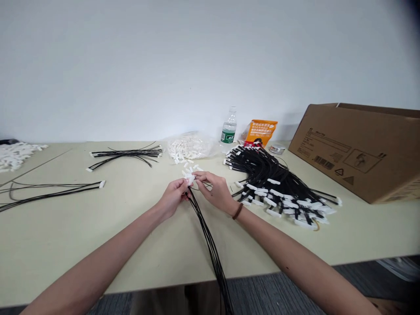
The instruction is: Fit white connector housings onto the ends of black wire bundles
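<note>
Between both hands, near the middle of the table, is a white plastic connector (190,178) with several black wires (206,232) running from it down over the table's front edge. My left hand (173,197) is closed, with thumb and fingers pinching the connector from the left. From the right, my right hand (215,189) has its thumb and forefinger pressed together at the connector, where a thin dark wire seems to sit between them; the fingertips partly hide it. Just beyond my fingers lie a few loose white connector pieces (188,165).
A clear bag of white pieces (192,146) lies behind the hands. On the right are a pile of wire harnesses (269,175), a bottle (229,127), an orange pouch (261,131) and a cardboard box (354,153). More wires (127,154) and white pieces (16,155) lie left.
</note>
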A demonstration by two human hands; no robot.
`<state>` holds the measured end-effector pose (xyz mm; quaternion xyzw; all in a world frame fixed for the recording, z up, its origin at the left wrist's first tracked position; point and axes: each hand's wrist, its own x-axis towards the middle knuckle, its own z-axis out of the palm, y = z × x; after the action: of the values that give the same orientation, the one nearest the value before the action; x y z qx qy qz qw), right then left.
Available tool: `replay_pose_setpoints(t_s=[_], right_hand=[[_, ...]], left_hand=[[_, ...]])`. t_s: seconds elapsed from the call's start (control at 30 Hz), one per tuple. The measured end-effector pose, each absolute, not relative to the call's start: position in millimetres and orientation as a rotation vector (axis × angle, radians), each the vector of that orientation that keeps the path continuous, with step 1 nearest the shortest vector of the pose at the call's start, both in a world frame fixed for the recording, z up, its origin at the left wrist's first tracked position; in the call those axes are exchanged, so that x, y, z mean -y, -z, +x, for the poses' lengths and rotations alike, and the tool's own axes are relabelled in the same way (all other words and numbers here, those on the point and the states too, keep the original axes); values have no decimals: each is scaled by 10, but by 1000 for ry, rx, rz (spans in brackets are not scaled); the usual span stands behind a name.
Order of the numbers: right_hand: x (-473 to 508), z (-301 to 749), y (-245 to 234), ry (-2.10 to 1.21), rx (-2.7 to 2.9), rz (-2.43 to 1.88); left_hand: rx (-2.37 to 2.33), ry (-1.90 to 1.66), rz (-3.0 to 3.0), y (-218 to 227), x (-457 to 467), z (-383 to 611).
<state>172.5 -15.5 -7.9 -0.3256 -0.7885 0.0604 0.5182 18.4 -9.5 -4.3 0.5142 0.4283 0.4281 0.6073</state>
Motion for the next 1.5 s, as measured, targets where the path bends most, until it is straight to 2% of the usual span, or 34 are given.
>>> replay_pose_setpoints(t_s=[0.53,0.73,1.1,1.5], right_hand=[[87,1696,135,-145,1819,-792],[103,1729,130,-23,1860,-784],[133,1756,121,-80,1981,-768],[121,1744,88,47,1963,-803]], left_hand=[[-1045,-1035,1301,32,149,202],[-1033,-1055,1286,20,178,202],[-1088,-1028,1332,33,163,176],[-1084,-1040,1285,25,178,182]])
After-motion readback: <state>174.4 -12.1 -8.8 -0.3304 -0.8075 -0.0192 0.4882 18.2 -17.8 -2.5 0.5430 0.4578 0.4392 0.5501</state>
